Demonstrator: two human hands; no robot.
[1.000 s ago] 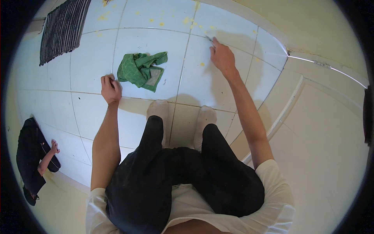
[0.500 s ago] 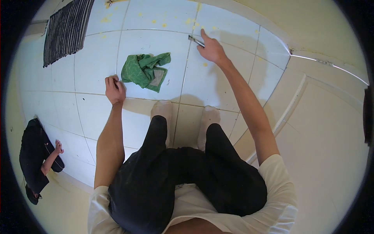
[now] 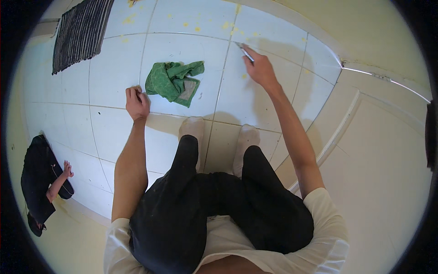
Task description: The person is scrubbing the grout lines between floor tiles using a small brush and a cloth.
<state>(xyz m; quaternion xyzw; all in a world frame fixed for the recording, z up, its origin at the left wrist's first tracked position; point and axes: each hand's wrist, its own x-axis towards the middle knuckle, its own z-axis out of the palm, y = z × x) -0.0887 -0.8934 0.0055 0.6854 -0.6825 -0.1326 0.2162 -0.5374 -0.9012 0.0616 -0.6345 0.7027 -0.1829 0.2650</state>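
I am looking down on one person crouching over a white tiled floor [image 3: 114, 132], two socked feet [image 3: 194, 130] planted side by side on the tiles. The right hand [image 3: 259, 68] is reaching far forward with its fingers curled around one thin metal tool [image 3: 246, 54], whose tip is touching the tile near a scatter of small yellow spots [image 3: 228, 26]. The left hand [image 3: 137, 102] is pressing down on the floor as a loose fist; whether it is holding anything I cannot tell. One crumpled green cloth [image 3: 174, 82] is lying on the tiles between the two hands, just beside the left one and well apart from the right. One dark striped mat [image 3: 80, 32] is lying at the far left of the floor. At the left edge a second person in dark clothing [image 3: 39, 182] is showing one bare arm and an open hand [image 3: 67, 169], well apart from the work.
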